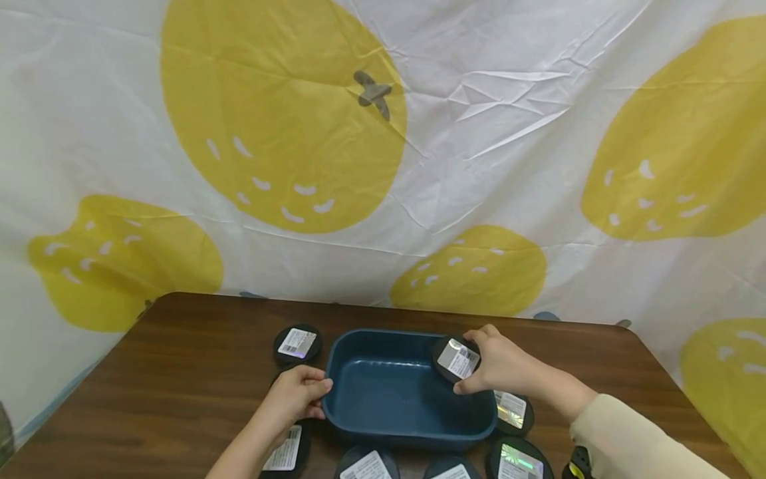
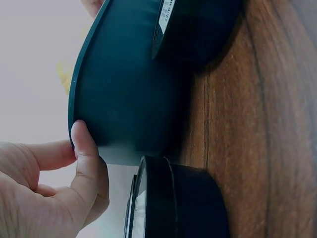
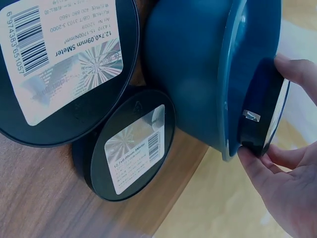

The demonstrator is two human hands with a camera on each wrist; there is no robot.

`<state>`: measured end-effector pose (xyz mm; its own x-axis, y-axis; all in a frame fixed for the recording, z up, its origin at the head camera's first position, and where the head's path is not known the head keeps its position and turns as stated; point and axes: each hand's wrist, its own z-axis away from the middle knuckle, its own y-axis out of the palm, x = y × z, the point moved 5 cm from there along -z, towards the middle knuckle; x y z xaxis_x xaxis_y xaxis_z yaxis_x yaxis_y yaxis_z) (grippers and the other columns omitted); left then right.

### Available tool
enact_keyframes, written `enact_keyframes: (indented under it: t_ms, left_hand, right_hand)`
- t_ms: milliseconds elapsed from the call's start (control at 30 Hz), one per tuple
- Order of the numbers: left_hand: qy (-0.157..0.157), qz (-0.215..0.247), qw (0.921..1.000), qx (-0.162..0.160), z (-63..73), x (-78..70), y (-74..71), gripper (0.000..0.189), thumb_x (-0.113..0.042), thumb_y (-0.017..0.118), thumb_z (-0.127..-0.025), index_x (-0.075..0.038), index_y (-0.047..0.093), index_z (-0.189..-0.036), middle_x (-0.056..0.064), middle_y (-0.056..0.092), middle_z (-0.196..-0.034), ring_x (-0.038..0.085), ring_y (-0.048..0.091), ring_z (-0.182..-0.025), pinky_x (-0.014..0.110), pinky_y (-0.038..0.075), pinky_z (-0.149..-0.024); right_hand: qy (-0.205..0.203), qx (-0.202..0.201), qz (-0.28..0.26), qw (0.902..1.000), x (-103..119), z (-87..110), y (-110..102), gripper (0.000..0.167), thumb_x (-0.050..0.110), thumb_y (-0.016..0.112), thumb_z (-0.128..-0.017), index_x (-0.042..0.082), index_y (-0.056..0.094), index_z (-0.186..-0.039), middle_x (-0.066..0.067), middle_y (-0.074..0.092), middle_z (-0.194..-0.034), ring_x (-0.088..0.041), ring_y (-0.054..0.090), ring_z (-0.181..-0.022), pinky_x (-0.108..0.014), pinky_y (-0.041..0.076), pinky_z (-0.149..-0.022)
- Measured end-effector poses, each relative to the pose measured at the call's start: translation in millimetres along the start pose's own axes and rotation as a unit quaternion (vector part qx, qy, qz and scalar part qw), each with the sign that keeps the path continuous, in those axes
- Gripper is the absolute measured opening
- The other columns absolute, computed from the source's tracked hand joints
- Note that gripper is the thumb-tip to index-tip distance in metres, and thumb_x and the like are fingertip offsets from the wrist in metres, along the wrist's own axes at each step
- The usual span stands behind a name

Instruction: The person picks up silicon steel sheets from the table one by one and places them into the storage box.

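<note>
A dark blue rectangular basin (image 1: pixel 389 402) stands on the table. My left hand (image 1: pixel 294 394) pinches its left rim between thumb and fingers; the left wrist view shows the thumb (image 2: pixel 84 139) against the outer wall. In my right hand (image 1: pixel 503 364) is a round, flat black case (image 1: pixel 457 359) with a silvery barcode label. It is held by its edge, tilted, over the basin's right end. The right wrist view shows the case's side (image 3: pixel 257 111) just inside the basin rim, gripped between thumb and fingers. Whether it touches the basin wall, I cannot tell.
Several similar black labelled cases lie around the basin: one at the back left (image 1: pixel 297 344), one at the front left (image 1: pixel 284 452), others along the front (image 1: pixel 366 466) and right (image 1: pixel 513 412). Behind the brown wooden table (image 1: pixel 197 372) hangs a white cloth (image 1: pixel 479 166) with yellow fruit prints.
</note>
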<state>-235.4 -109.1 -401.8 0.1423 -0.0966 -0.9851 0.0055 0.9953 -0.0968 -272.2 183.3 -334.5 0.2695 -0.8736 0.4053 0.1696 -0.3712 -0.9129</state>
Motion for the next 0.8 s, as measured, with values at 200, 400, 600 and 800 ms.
enact_keyframes:
  t_ms: [200, 400, 600, 800]
  left_hand:
    - [0.003, -0.001, 1.0, -0.001, -2.6, 1.0, 0.6, 0.022, 0.003, 0.058, -0.086, 0.017, 0.05, -0.102, 0.01, 0.056, -0.074, 0.015, 0.051, -0.051, 0.026, 0.05, -0.048]
    - [0.005, -0.002, 1.0, -0.001, -2.1, 1.0, 0.6, 0.022, 0.003, 0.058, -0.086, 0.017, 0.05, -0.102, 0.01, 0.055, -0.074, 0.014, 0.051, -0.051, 0.026, 0.049, -0.048]
    - [0.009, -0.003, 0.9999, 0.009, -0.7, 2.5, 0.2, 0.024, 0.003, 0.058, -0.086, 0.017, 0.05, -0.103, 0.009, 0.056, -0.075, 0.013, 0.052, -0.051, 0.026, 0.05, -0.05]
    - [0.014, -0.006, 0.9998, 0.011, -1.3, 2.5, -1.6, 0.025, 0.002, 0.058, -0.086, 0.018, 0.049, -0.103, 0.01, 0.056, -0.075, 0.014, 0.052, -0.052, 0.027, 0.051, -0.05]
  right_hand:
    - [-0.005, 0.004, 0.001, 1.0, 6, -2.3, 1, 0.093, 0.037, 0.085, -0.055, -0.008, 0.046, -0.127, -0.019, 0.048, -0.113, -0.021, 0.051, -0.081, -0.032, 0.047, -0.069]
    - [-0.01, 0.021, -0.007, 0.9997, 12, -5.1, 11, 0.092, 0.034, 0.085, -0.054, -0.009, 0.048, -0.125, -0.018, 0.048, -0.109, -0.019, 0.05, -0.075, -0.03, 0.045, -0.062]
    - [-0.015, 0.017, -0.003, 0.9997, 15, -7.3, 20, 0.088, 0.033, 0.085, -0.052, -0.009, 0.051, -0.121, -0.016, 0.05, -0.104, -0.018, 0.05, -0.073, -0.029, 0.046, -0.062]
    - [-0.012, 0.013, 0.006, 0.9998, 17, -9.7, 24, 0.088, 0.034, 0.086, -0.051, -0.009, 0.051, -0.119, -0.019, 0.051, -0.107, -0.018, 0.05, -0.074, -0.029, 0.046, -0.061]
